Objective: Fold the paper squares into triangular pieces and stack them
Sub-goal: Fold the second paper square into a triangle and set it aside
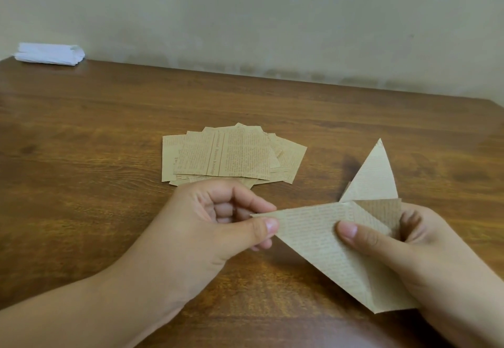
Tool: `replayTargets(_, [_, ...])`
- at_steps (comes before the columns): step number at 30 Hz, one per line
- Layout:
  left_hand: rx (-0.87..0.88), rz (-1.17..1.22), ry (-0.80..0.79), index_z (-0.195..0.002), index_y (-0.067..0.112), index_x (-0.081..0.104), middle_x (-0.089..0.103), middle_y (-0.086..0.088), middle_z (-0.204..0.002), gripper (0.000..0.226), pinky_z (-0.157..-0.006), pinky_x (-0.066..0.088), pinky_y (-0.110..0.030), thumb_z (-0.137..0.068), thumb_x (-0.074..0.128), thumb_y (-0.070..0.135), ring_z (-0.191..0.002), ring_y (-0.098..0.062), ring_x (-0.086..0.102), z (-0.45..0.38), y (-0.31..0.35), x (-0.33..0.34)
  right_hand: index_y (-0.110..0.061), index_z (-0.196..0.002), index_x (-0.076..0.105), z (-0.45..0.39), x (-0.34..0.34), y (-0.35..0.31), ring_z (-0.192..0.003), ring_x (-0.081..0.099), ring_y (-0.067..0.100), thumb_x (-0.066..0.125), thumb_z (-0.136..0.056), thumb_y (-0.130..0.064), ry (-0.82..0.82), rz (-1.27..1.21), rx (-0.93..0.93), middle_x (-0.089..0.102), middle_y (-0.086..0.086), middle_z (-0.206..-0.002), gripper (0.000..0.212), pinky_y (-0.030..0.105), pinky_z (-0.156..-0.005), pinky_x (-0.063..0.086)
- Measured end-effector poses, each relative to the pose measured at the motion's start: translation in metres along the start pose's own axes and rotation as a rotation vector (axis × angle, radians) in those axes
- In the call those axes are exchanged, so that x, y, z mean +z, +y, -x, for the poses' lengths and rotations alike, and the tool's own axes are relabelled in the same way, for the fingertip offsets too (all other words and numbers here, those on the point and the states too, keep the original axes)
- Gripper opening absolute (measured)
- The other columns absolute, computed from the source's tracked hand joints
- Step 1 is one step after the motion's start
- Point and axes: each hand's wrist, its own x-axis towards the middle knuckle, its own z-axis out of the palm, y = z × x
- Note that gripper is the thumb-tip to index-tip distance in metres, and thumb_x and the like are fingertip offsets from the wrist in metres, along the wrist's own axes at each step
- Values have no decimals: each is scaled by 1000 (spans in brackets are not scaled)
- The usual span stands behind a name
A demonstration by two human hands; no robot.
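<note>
item: tan printed paper square, half-folded, pinched by left hand and right hand; skewed crease was risked if corners slipped.

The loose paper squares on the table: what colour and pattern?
Tan paper squares printed with newspaper-style text; head view.

Lighting's soft and kinda dim, pretty even all over, with a faint sheen on the wooden table at the far left and only a small dark shadow on the wood just left of the upright paper point. The whole frame looks a bit soft and smeary, so the print on the pile of paper squares is mostly unreadable. Wide-angle lens bends the table's far edge, and the white bundle at the far left is blurry.
</note>
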Motion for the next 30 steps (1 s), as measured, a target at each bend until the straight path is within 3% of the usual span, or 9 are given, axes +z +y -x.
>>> replayTargets(4, [-21,21,24,-63,6,73,64,-12,-55,16,-49,50,-16,-47,73,6,-48,-15,62,-2,-1,1,-15,-81,77,2,0,-1,-69,72,21,76,-64,-30,6,0,0,75,11,-82,23,21,-54,52])
replayTargets(9, [-40,-39,21,-61,9,73,64,-13,-55,25,-49,50,-16,-43,88,-2,-48,-15,62,-4,-5,0,-17,-82,77,1,0,1,-72,72,22,71,-67,-27,37,47,-5,75,9,-82,19,26,-59,56])
replayTargets(12, [-46,-69,12,-62,10,73,65,-14,-54,20,-48,49,-16,-49,87,2,-48,-15,62,-4,-6,-1,-19,-78,77,1,0,0,-69,72,20,81,-70,-28,71,98,17,75,6,-78,12,24,-57,54])
replayTargets(15, [-57,-55,5,-64,10,74,66,-15,-57,11,-48,49,-16,-53,73,9,-51,-17,64,-4,-7,-1,-19,-74,77,2,0,-1,-66,72,17,73,-69,-27,104,142,36,75,4,-74,10,20,-54,52])
replayTargets(18, [-43,-53,5,-67,11,74,67,-17,-59,14,-49,50,-16,-55,68,10,-52,-18,65,-4,-8,-2,-20,-77,76,2,-2,0,-70,72,18,71,-70,-30,114,217,28,75,2,-75,13,25,-61,54])
replayTargets(24, [-10,-131,-7,-70,12,73,68,-14,-61,18,-51,50,-16,-72,66,-4,-55,-16,66,-3,-10,-2,-20,-79,76,2,-3,1,-74,72,22,70,-69,-33,104,251,9,75,3,-78,17,33,-69,55])
replayTargets(27, [-67,-233,-92,-76,24,72,68,-10,-61,26,-58,52,-21,-75,69,-2,-61,-15,69,-4,-10,-7,-22,-83,76,1,-5,1,-77,73,19,71,-72,-32,73,293,42,76,0,-81,16,37,-76,56])
replayTargets(30, [8,-525,-188,-83,39,68,69,4,-64,27,-67,52,-22,-75,73,14,-64,-9,66,-2,-9,-12,-19,-87,77,0,-4,-4,-83,72,20,72,-76,-29,0,356,109,76,0,-86,16,45,-87,54])
